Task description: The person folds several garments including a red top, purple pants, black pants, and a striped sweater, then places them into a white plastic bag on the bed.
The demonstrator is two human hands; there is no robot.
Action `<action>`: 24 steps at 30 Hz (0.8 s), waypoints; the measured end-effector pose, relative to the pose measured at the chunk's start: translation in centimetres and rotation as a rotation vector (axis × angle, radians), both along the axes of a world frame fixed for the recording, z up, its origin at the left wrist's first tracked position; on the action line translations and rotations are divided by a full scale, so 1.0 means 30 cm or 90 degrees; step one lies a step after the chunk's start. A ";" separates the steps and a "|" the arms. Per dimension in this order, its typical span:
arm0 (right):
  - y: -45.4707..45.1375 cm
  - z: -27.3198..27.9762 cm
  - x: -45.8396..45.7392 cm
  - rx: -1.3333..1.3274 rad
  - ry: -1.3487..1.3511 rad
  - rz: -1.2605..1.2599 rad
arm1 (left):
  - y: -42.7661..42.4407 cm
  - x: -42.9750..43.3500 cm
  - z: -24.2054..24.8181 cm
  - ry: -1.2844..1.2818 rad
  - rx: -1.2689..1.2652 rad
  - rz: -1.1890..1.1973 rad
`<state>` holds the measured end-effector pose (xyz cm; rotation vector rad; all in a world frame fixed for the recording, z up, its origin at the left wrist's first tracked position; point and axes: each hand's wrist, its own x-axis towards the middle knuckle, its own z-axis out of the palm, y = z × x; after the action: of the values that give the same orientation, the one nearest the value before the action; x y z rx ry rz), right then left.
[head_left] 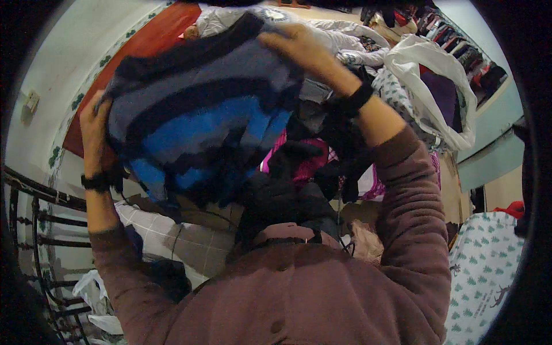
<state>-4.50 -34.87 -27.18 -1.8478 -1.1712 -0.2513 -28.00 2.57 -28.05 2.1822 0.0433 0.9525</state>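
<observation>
A knitted garment (202, 112) with grey, black and blue bands hangs stretched between my hands, raised in front of me. My left hand (95, 125) grips its edge at the left. Up at its top right corner, my right hand (289, 41) holds the dark upper edge, slightly blurred. Dark bands circle both wrists. Below the garment's right side lies a heap of dark clothing, with a pink and white cloth (308, 166) among it. The garment hides part of what is behind it.
At the right sits a white plastic bag (463, 99) with dark cloth inside. White garments (332, 36) lie at the back. A checked cloth (198, 250) spreads at the lower left, near a black metal bed frame (60, 220). Beside my right arm is a tree-patterned cloth (483, 267).
</observation>
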 end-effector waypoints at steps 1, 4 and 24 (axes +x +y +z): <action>-0.038 0.054 0.010 0.000 0.015 -0.047 | -0.002 0.030 0.032 -0.005 -0.036 -0.016; -0.144 0.212 0.049 0.068 0.032 0.099 | -0.006 0.152 0.118 -0.003 -0.101 -0.069; -0.627 -0.141 -0.214 -0.266 -0.039 0.154 | -0.270 0.317 -0.356 0.104 0.255 -0.306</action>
<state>-10.92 -53.68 -31.42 -2.0360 -1.5656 0.0821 -18.50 -5.52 -38.72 2.4620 -0.6147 0.5369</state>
